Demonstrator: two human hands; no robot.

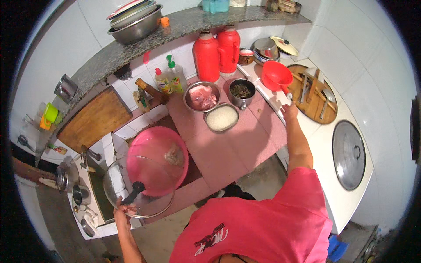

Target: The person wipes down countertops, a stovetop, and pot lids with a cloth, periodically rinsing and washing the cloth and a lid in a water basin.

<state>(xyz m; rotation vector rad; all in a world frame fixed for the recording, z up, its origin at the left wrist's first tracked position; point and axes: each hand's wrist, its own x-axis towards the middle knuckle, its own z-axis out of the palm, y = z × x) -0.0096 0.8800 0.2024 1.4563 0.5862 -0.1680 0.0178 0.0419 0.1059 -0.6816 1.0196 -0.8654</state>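
My left hand point(124, 210) grips the near edge of a clear glass pot lid point(153, 207) with a black handle. The lid is tilted over the near-left rim of a pink plastic basin point(184, 144), which holds water and a pale cloth-like thing point(173, 154). My right hand point(289, 111) is stretched out at the white counter edge, fingers apart and nothing in them. Just beyond its fingertips is the handle end of a red plastic dipper point(274, 77). Before me stand a steel bowl of raw meat point(202, 98), a container of white rice point(222, 118) and a steel mug of dark leaves point(242, 91).
Two red thermos flasks point(206, 59) and soap bottles point(176, 74) line the wall. A round wooden board point(324, 113) bears a cleaver and utensils. A large metal lid point(348, 154) lies at right. Left are a cutting board point(95, 118) and a sink point(102, 194). A granite shelf point(184, 20) overhangs.
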